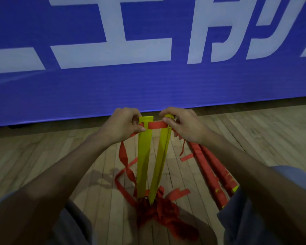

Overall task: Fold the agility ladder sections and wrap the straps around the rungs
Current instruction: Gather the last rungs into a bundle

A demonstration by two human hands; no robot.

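Rungs [153, 156], two flat yellow strips, stand nearly upright on the wooden floor [42, 156], close at the bottom and spread apart at the top; they serve as the landmark. Left of the rungs, a loose red strap [125, 161] hangs twisted from the top and loops down to the floor; the left hand [121, 125] grips the top of the left rung from that side, its fingers [140, 129] pinching the rung's edge where the strap threads through a slot. Between the two rung tops a short flat length of red strap runs level, pulled taut. At the foot of the rungs a tangled heap of red strap [159, 214] lies bunched on the floor, with one flat end sticking out to the right. On the right rung's top the right hand [181, 125] closes, its fingers curled over the yellow tip and pressing the strap against it. Right of the rungs, a bundle of rungs already wound in red strap [210, 172] lies slanted on the floor, yellow ends showing at its near end. Behind the rungs stands a blue banner [148, 89] with large white letters.
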